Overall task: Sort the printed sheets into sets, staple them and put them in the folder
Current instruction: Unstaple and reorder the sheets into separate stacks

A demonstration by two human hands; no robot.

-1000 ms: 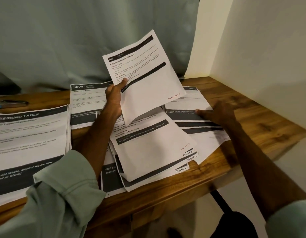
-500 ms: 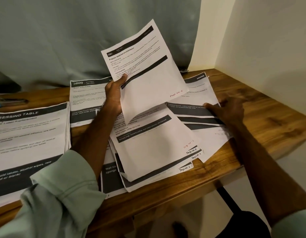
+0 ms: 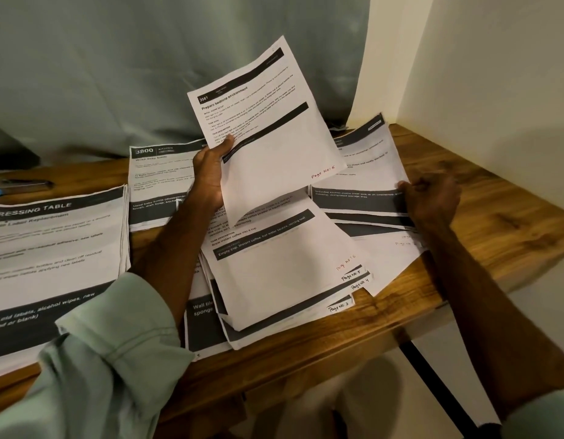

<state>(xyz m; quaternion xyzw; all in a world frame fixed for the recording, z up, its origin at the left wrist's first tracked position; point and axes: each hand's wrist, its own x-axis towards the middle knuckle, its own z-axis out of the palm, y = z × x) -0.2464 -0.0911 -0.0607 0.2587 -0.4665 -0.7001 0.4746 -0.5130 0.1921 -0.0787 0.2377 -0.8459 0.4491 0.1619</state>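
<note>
Head view: nearest, at 7 o'clock, a pale green sleeve [image 3: 109, 359] covers the left forearm, which reaches across the wooden counter [image 3: 496, 223]. Just past the counter's near edge, at 6 o'clock, lies a fanned centre pile [image 3: 274, 280] of sheets, its corners hand-marked Page No 3, 4, 5 and 6; the top sheet reads "Brew instant coffee into a cup". At 9 o'clock sits a squared left pile [image 3: 52, 248] headed "DRESSING TABLE". At 3 o'clock the right hand [image 3: 432, 201] has its fingers curled, pinching the right edge of the right pile [image 3: 363, 172], whose sheets overlap loosely and reach under the centre pile's far side. Near the middle, the left hand [image 3: 211, 172] grips a sheet [image 3: 274, 137] by its left edge, thumb on the printed face, holding it tilted up off the counter above the centre pile; it is headed "Prepare bedtime environment" and marked Page No 6 in red. Behind that hand, at 10 o'clock, lies a pile [image 3: 160, 179] numbered 3800. Farther left, a dark tool [image 3: 24, 185] with a blue tip lies on the counter, too blurred to name. A grey-green curtain [image 3: 147, 74] hangs at 12 o'clock, and a cream wall [image 3: 496, 74] stands at 2 o'clock.
</note>
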